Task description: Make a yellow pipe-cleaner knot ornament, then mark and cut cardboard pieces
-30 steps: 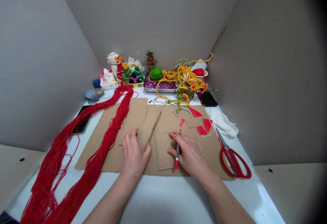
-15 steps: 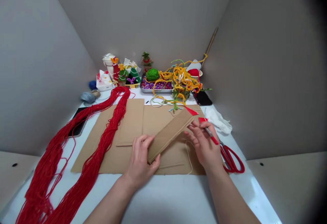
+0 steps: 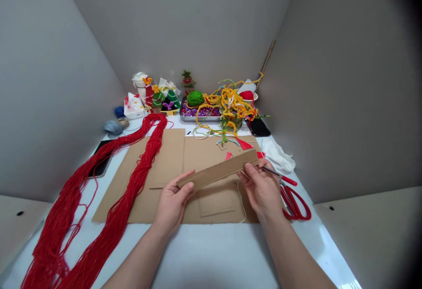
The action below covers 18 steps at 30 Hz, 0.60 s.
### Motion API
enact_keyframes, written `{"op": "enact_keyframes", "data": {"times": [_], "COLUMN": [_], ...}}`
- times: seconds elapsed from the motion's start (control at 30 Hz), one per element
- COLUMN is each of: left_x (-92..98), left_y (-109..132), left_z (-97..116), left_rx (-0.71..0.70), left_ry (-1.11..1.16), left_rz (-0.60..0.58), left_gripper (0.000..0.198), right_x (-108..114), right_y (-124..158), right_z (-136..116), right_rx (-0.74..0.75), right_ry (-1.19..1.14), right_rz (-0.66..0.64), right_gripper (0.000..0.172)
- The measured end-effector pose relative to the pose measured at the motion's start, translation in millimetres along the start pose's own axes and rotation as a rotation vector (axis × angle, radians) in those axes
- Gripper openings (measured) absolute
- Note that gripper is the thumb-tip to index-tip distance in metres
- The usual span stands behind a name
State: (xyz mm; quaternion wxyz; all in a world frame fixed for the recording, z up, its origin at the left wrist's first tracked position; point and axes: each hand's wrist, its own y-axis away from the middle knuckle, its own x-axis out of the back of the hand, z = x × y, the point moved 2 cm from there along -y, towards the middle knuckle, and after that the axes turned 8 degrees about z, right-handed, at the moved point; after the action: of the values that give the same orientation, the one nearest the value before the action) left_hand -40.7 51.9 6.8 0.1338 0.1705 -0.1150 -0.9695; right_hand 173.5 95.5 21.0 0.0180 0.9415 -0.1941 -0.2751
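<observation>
A long narrow cardboard strip [image 3: 219,169] is held up between both my hands, its right end higher than its left. My left hand [image 3: 173,201] pinches the left end, thumb on the near face. My right hand [image 3: 262,188] grips the right end with the thumb on top. Beside that hand lie scissors with red handles [image 3: 295,203] and a slim tool with a red end [image 3: 286,179]. Under the strip is a large cardboard sheet [image 3: 138,205], with a smaller cardboard piece [image 3: 169,157] lying on it and a thin pale thread [image 3: 243,205] near my right hand.
A thick skein of red yarn [image 3: 121,205] runs down the left side, partly over a phone [image 3: 100,161]. At the back are a metal tray [image 3: 201,117], a green yarn ball [image 3: 195,98] and tangled orange yarn [image 3: 235,104]. White cloth [image 3: 278,156] lies right; walls enclose the table.
My right hand has gone from loose fingers by the strip to gripping its right end. The strip has turned to a flatter angle, and the view has shifted slightly.
</observation>
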Motion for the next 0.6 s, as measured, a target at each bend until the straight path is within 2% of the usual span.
{"op": "enact_keyframes", "data": {"times": [0.1, 0.23, 0.3, 0.4, 0.6], "left_x": [1.2, 4.6, 7.4, 12.5, 15.3], "left_y": [0.3, -1.1, -2.4, -3.5, -0.2], "left_z": [-1.1, -3.8, -4.1, -0.5, 17.8], "left_rx": [0.036, 0.018, -0.007, -0.088, -0.301], "left_ry": [0.098, 0.079, 0.037, -0.107, -0.449], "left_rz": [0.045, 0.031, 0.012, 0.000, -0.046], "left_gripper": [0.030, 0.026, 0.026, 0.027, 0.021], "right_x": [0.3, 5.3, 8.5, 12.3, 11.8], "right_y": [-1.4, -8.3, -11.9, -15.9, -17.8], "right_z": [-1.4, -10.3, -12.9, -12.8, -10.5], "right_rx": [0.006, 0.204, 0.256, 0.252, 0.150], "right_ry": [0.023, 0.094, 0.153, 0.193, 0.094], "right_rz": [-0.058, -0.077, -0.063, -0.023, 0.012], "right_gripper": [0.034, 0.034, 0.033, 0.030, 0.034]}}
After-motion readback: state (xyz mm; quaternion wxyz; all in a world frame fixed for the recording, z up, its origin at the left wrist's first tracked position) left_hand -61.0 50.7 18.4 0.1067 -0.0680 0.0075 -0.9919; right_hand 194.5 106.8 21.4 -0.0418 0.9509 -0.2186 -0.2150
